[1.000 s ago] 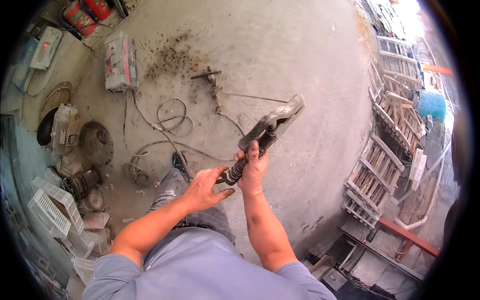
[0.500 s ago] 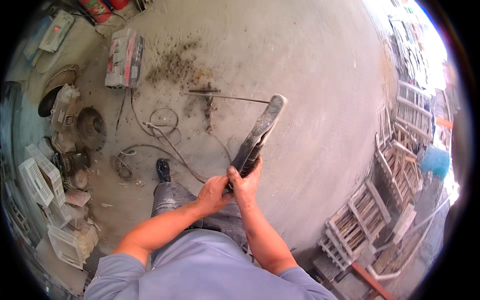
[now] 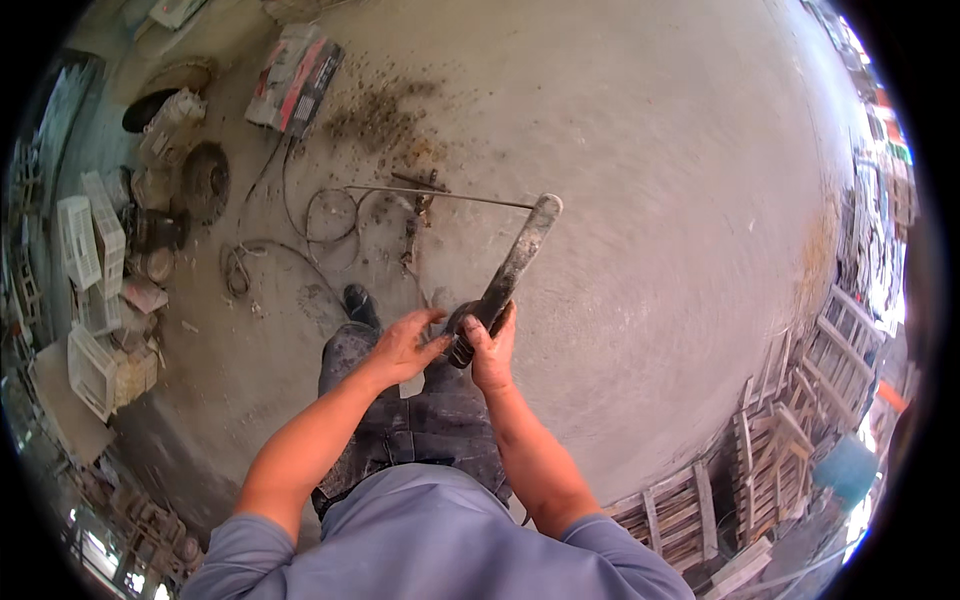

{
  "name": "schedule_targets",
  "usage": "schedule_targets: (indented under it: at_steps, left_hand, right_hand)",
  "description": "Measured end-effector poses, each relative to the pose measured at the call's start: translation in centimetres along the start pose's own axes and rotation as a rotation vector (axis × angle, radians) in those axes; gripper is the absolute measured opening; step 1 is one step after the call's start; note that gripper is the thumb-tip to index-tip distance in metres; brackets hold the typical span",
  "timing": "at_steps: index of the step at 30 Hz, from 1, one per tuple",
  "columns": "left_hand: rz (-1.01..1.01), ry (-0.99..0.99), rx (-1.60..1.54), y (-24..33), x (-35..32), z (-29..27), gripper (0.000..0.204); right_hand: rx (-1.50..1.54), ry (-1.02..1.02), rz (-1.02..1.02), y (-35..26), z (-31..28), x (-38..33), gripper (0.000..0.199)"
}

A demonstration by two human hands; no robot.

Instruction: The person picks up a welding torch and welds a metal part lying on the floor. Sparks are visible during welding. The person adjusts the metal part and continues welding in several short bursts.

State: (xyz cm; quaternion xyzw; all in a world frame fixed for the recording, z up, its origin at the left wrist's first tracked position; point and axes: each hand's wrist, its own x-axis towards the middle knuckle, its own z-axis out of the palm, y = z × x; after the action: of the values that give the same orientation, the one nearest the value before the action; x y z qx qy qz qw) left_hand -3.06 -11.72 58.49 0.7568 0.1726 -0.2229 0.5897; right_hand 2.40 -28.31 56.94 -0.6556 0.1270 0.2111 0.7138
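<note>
My right hand [image 3: 492, 350] is closed round the dark, ribbed handle of what looks like a welding electrode holder [image 3: 515, 258]. Its long, worn grey body slants up and to the right. A thin rod [image 3: 440, 194] juts leftward from the far tip. My left hand [image 3: 405, 345] hovers just left of the handle, palm turned inward and fingers apart; nothing shows in it. Beyond the holder, a rusty cross-shaped metal piece [image 3: 412, 225] is on the floor, partly passed over by the rod.
A dusty grey and red box-shaped machine [image 3: 295, 80], apparently a welder, stands at the upper left with looped cables [image 3: 285, 245] trailing from it. White plastic crates [image 3: 92, 370] and a dark round disc [image 3: 205, 183] lie at left. Wooden pallets [image 3: 680, 510] and a blue container [image 3: 846, 470] are at right.
My left hand has come off the handle and opened, moving slightly left. The right hand keeps its hold. The view has turned, shifting the machine rightward and upward.
</note>
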Motion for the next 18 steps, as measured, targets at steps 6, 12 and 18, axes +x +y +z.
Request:
schedule_targets:
  at_steps: [6, 12, 18]
  left_hand:
    - [0.124, -0.157, -0.035, -7.1, 0.8, 2.1, 0.038]
    - [-0.318, 0.222, -0.211, -13.0, 2.1, 3.2, 0.048]
    - [-0.725, 0.172, -0.671, -19.3, 4.7, 0.4, 0.03]
  right_hand:
    - [0.251, 0.065, 0.137, 0.9, 0.6, -0.2, 0.052]
    - [0.358, 0.111, 0.162, 0.1, 3.3, 0.0, 0.067]
    - [0.457, 0.034, 0.232, -3.1, 6.9, -1.5, 0.074]
